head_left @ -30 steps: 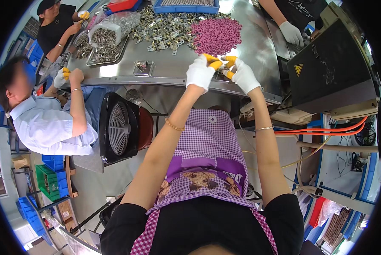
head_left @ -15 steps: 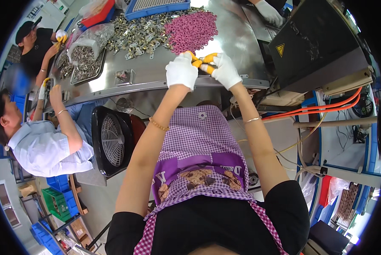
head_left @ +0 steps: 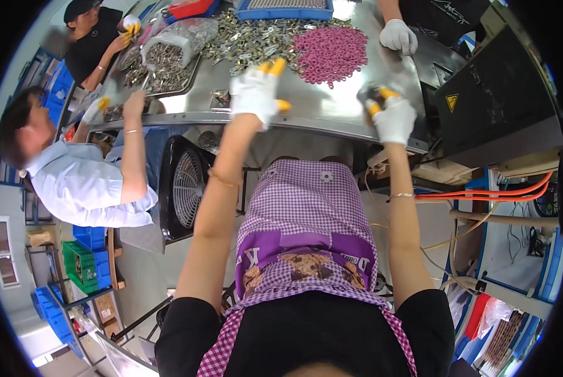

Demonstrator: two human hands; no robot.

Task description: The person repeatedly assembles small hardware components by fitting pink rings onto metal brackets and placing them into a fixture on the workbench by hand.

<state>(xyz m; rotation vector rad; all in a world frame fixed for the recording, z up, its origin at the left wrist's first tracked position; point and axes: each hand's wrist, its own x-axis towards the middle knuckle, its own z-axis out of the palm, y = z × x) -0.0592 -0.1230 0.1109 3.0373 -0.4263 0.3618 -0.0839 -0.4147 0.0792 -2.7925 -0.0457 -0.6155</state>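
My left hand [head_left: 255,94], in a white glove with yellow fingertips, is over the table's near edge with fingers stretched and thumb apart. It appears to hold nothing. My right hand [head_left: 393,117], gloved alike, is farther right above the metal table [head_left: 331,105]. Its fingers are bent around a dark, motion-blurred thing whose kind I cannot make out. Beyond my hands lies a heap of pink rings [head_left: 331,55]. Adjoining it on the left is a heap of small metal parts [head_left: 250,41]. A small clear box [head_left: 220,99] sits just left of my left hand.
At the back stands a blue tray [head_left: 284,14]. A plastic bag [head_left: 196,39] spills metal parts onto a tray at left. A dark machine [head_left: 495,100] bounds the right side. A co-worker's gloved hand [head_left: 399,38] rests across the table; two people work at left, near a black fan [head_left: 186,188].
My hands were together at the pink rings' near edge; now they are apart, the left one opened and the right one moved rightward. The whole view has shifted too.
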